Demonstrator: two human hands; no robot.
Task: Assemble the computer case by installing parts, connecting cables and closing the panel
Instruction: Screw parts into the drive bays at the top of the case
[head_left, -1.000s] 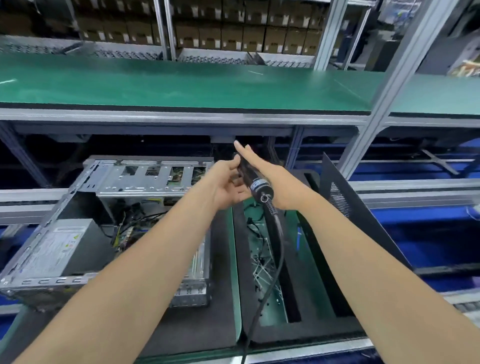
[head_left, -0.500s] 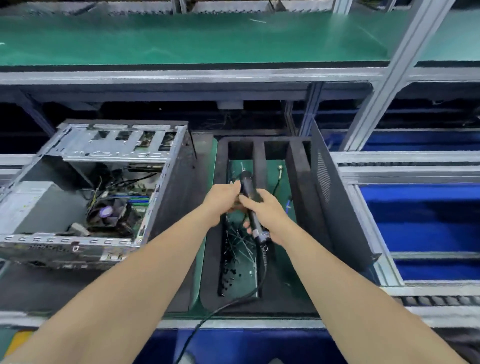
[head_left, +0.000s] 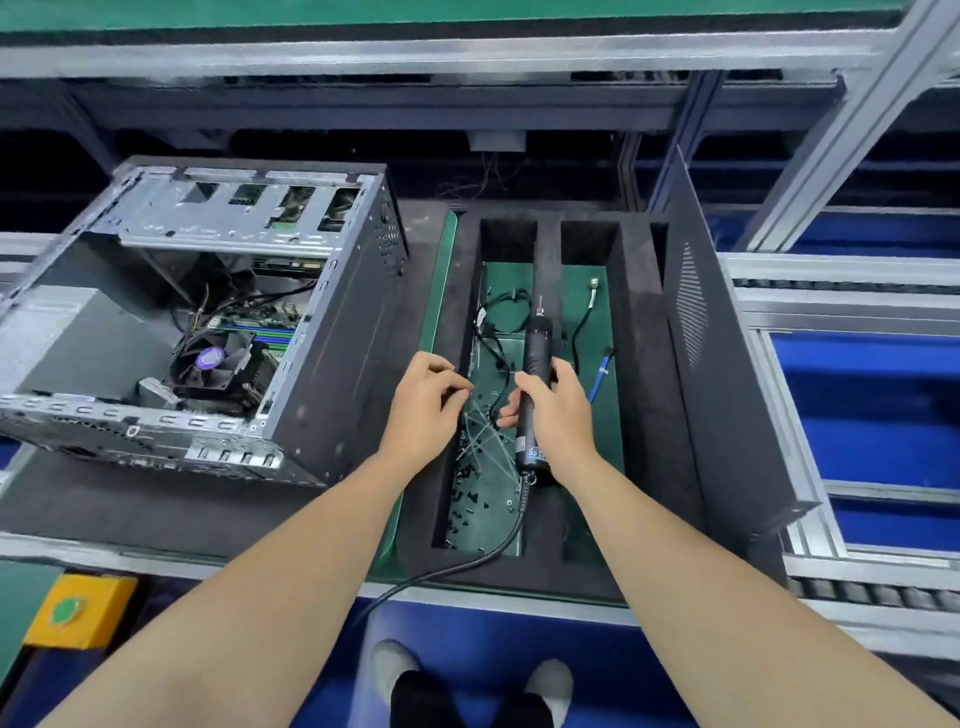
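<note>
Screwdriver (head_left: 537, 338) clamped in right hand (head_left: 560, 413), fingers and thumb wrapped round the middle of the black barrel. Bit end pointing away from the person, cord end nearer, barrel lying roughly along the foam divider between the two green-floored compartments of the foam tray (head_left: 640, 364). Black cord (head_left: 496, 548) trailing from the near end, over the tray's near wall and off the bench edge. Left hand (head_left: 423, 410) just beside the tool on its left, apart from it, hovering over the tray's left wall. Fingers curled in toward the thumb; cannot tell whether anything small is pinched there. Loose dark screws (head_left: 467, 491) scattered on the floor of the left compartment, below and between the two hands, with pale cable ties among them. Blue cable (head_left: 602, 371) in the right compartment, just right of the right hand. Computer case (head_left: 332, 364) to the left of the left hand, near but not touched, open side up, CPU fan (head_left: 212, 358) and power supply (head_left: 62, 338) visible inside. Side panel (head_left: 727, 395) off the case, standing on edge against the tray's right side, well apart from both hands.
</note>
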